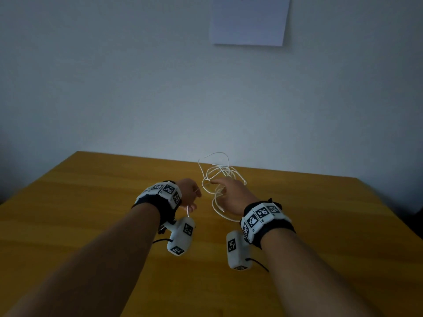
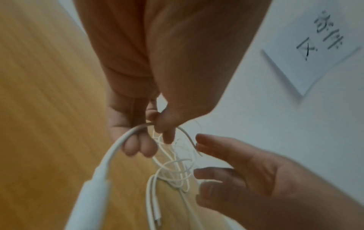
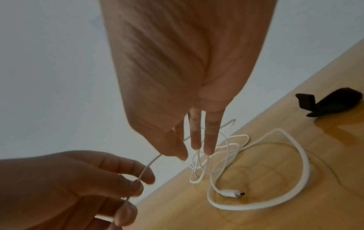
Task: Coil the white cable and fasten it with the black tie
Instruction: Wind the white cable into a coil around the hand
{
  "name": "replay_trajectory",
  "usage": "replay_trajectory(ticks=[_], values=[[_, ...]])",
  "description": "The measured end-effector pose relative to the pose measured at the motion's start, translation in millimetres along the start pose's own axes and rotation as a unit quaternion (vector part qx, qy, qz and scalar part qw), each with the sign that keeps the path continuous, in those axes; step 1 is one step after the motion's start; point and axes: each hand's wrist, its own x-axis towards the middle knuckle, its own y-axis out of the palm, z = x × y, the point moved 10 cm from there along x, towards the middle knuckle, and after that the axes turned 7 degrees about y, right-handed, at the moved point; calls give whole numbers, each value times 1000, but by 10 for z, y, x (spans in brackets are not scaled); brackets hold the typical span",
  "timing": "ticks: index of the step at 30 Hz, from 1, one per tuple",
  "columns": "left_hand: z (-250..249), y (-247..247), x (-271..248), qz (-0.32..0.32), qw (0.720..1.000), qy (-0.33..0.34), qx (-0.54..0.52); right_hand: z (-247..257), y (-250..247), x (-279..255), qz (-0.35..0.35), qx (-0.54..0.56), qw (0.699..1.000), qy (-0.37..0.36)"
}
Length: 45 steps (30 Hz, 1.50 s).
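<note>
A: Where is the white cable (image 1: 217, 179)?

B: Bunched in loose, untidy loops in front of the person, over the far part of the wooden counter (image 1: 91, 202); in the right wrist view a wide loop lies flat on the wood and one plug end (image 3: 231, 193) rests inside it.

A: And the left hand (image 1: 188, 194)?

B: It holds a strand; in the left wrist view the thumb and curled fingers (image 2: 138, 147) pinch the cable near its other end, and the thick white plug (image 2: 92, 191) hangs down toward the camera; a short stretch runs from that pinch across to the other hand.

A: The right hand (image 1: 231, 194)?

B: Fingers straight and pointing down into the loops; the right wrist view shows the thumb close against the strand that comes from the left hand, with two fingertips (image 3: 208, 147) among the coils; whether the thumb truly clamps the strand against a finger, I cannot tell.

A: The black tie (image 3: 331, 104)?

B: On the counter, well apart from the cable, seen only in the right wrist view; it lies folded, one end sticking up; neither hand touches it.

A: Anything else?

B: A white sheet of paper (image 1: 249, 19) on the pale wall (image 1: 114, 88) behind the counter, with dark handwriting; both wrists wear bands with black-and-white marker squares (image 1: 261, 213).
</note>
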Motion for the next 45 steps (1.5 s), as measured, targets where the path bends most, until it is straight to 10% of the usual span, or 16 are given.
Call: replay_trajectory(ticks=[15,35,45], values=[[-972,-202,-826,43,923,130,-361,320,-536,-462,-125,-4,992,-26],[-1636,-443,-1226,-35,796,312,-518,543,-549,-755,-100,20,994,-50],[-1548,-697,-1195,-194,854,308,-373,519,-527,-767,-67,-25,997,-6]])
